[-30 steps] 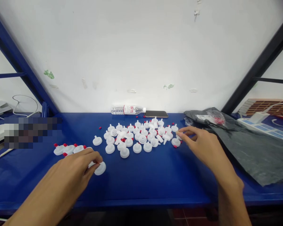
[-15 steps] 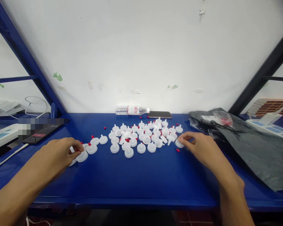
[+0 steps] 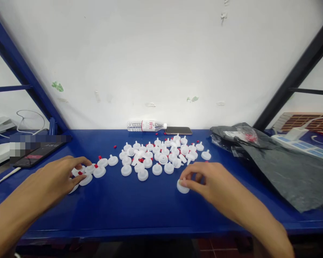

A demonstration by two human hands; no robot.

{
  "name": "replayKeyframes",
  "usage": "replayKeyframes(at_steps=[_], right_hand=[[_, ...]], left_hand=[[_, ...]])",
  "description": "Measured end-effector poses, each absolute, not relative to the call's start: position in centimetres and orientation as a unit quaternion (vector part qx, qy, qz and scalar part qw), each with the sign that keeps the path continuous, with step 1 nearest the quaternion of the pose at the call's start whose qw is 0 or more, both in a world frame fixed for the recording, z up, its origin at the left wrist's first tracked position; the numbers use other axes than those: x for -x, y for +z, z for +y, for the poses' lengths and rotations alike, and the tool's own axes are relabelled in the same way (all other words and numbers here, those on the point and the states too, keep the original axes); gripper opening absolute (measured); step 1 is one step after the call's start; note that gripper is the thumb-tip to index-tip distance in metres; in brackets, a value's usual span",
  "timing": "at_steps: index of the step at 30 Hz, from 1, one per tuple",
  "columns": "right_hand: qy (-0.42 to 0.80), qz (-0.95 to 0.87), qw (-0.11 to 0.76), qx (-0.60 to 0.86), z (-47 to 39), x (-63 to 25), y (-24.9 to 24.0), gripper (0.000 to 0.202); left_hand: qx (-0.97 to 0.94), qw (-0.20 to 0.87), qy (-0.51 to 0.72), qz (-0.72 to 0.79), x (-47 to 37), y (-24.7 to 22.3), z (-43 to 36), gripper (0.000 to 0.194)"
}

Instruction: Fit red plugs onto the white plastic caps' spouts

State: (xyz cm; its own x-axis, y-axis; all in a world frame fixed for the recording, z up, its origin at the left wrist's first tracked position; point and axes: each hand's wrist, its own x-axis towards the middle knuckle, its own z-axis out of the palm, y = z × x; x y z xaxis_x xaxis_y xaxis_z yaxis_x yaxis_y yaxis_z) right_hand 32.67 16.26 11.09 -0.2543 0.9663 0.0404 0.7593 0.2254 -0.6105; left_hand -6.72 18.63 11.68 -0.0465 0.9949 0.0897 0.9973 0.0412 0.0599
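My right hand [image 3: 204, 179] pinches a white plastic spouted cap [image 3: 183, 187] low over the blue table or on it; I cannot tell which. At the left, my left hand [image 3: 66, 175] is open, thumb and fingers apart around a white spouted cap [image 3: 86, 180] with a small red tip [image 3: 80, 173] on its spout. Beside that hand sit several more white caps, some with red tips, such as one cap [image 3: 99, 172]; the hand partly hides a few. In the middle lies a pile of white spouted caps [image 3: 157, 169] with loose red tips [image 3: 141, 161] among them.
A clear bottle [image 3: 148, 126] lies along the wall beside a phone [image 3: 178, 130]. To the right are a grey plastic bag [image 3: 280, 168] and a power strip [image 3: 307, 145]. Another phone [image 3: 40, 154] with a white cable lies at the left.
My right hand has carried a white cap from the pile's right side toward the table's front middle. My left finger and thumb have parted from the red tip. The view has shifted slightly right.
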Motion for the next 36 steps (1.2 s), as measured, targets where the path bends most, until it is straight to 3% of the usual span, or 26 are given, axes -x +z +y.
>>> replayKeyframes(at_steps=[5, 10, 14, 19, 23, 30, 36], right_hand=[[0.29, -0.761, 0.196, 0.546, 16.4, -32.0, 11.1, 0.011], [0.165, -0.721, 0.232, 0.632, 17.5, -34.2, 10.8, 0.028], [0.101, -0.68, 0.204, 0.697, 19.1, -35.9, 9.0, 0.015], [0.105, -0.672, 0.173, 0.713, 20.1, -36.5, 7.4, 0.01], [0.127, -0.684, 0.165, 0.699, 20.3, -36.7, 7.4, 0.014], [0.167, -0.671, 0.156, 0.705, 19.9, -36.6, 8.1, 0.007], [0.189, -0.669, 0.137, 0.706, 19.5, -36.7, 8.2, 0.015]], left_hand=[[0.702, 0.135, -0.123, -0.688, 4.3, 12.8, 16.3, 0.037], [0.833, -0.002, -0.316, -0.455, -3.5, 11.2, 13.6, 0.017], [0.884, -0.038, -0.278, -0.374, -8.9, 8.1, 12.8, 0.032], [0.93, -0.012, -0.132, -0.344, -10.7, 5.6, 13.2, 0.059], [0.935, -0.025, -0.091, -0.341, -10.7, 5.6, 13.3, 0.053], [0.916, -0.063, -0.155, -0.364, -10.7, 5.5, 13.3, 0.047], [0.904, -0.102, -0.165, -0.381, -10.4, 5.3, 13.1, 0.041]])
